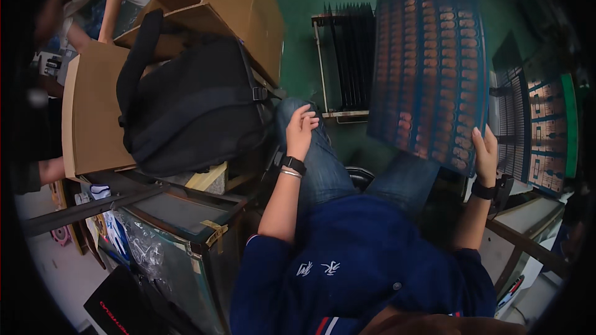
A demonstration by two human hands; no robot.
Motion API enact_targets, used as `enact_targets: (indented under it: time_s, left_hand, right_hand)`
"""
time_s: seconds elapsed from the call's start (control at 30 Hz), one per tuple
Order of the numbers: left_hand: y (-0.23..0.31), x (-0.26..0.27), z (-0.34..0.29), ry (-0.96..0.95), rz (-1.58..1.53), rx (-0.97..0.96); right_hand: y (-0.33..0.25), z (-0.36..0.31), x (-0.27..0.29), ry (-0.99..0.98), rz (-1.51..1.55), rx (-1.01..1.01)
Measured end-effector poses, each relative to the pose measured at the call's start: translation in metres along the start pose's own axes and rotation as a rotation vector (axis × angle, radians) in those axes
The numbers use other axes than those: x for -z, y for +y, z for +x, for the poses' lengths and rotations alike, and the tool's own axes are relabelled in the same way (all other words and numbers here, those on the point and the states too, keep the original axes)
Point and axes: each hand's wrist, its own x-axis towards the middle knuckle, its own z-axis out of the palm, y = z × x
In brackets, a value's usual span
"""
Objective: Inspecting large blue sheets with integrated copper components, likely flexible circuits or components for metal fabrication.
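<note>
My right hand (486,156) grips the lower right edge of a large, thin circuit-board panel (434,68), with the thumb on its face. The panel is dark blue with rows of rounded copper-coloured shapes, and it tilts up over my right knee. My left hand (300,131) is raised over my left knee, fingers loosely bent and a little apart, with nothing visible in it. Beyond my knees, a rack (347,62) of thin dark upright sheets stands on the green floor, partly behind the panel.
A black backpack (192,111) lies at my left against open cardboard boxes (99,105). Another person's arm (113,3) reaches in at the far left. To the right stand a slotted grey rack (513,127) and copper-patterned panels (547,136). A glass-sided cabinet (180,211) is at near left.
</note>
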Motion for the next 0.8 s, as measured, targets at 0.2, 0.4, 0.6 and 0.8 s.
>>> enact_targets:
  time_s: [0.2,0.4,0.6,0.8]
  left_hand:
    - [-0.009,0.01,0.0,0.052,-0.29,-0.009]
    - [-0.01,0.011,0.003,0.064,-0.372,-0.002]
    - [-0.01,0.011,0.006,0.055,-0.424,0.02]
    - [-0.009,0.015,0.005,0.085,-0.423,0.023]
  right_hand:
    - [0.009,0.044,-0.053,0.011,-0.153,0.085]
    - [0.042,0.076,-0.162,-0.025,-0.133,0.043]
    - [0.104,0.106,-0.231,0.004,-0.477,0.301]
    - [0.085,0.108,-0.218,0.032,-0.284,0.215]
